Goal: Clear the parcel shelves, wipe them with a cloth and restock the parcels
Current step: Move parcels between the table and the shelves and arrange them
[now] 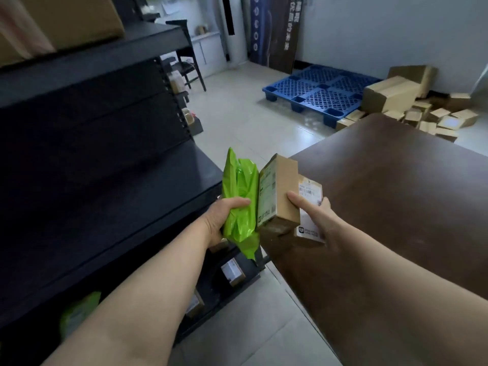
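My left hand (224, 220) grips a bright green plastic mailer bag (241, 202) with the thumb over its front. Pressed against the bag's right side is a small brown cardboard box (280, 191) with a label on its left face. My right hand (315, 215) holds that box and a second labelled box (310, 207) behind it, index finger laid across the cardboard. The bundle hangs between the dark shelf unit (111, 180) on the left and the brown table (396, 207) on the right. The middle shelf board beside my left arm looks bare.
Small parcels (232, 272) and a green bag (79, 313) lie on the lowest shelf. Large cardboard boxes (66, 19) sit on the top shelf. A blue pallet (319, 88) and a heap of brown boxes (412, 107) lie on the tiled floor beyond the table.
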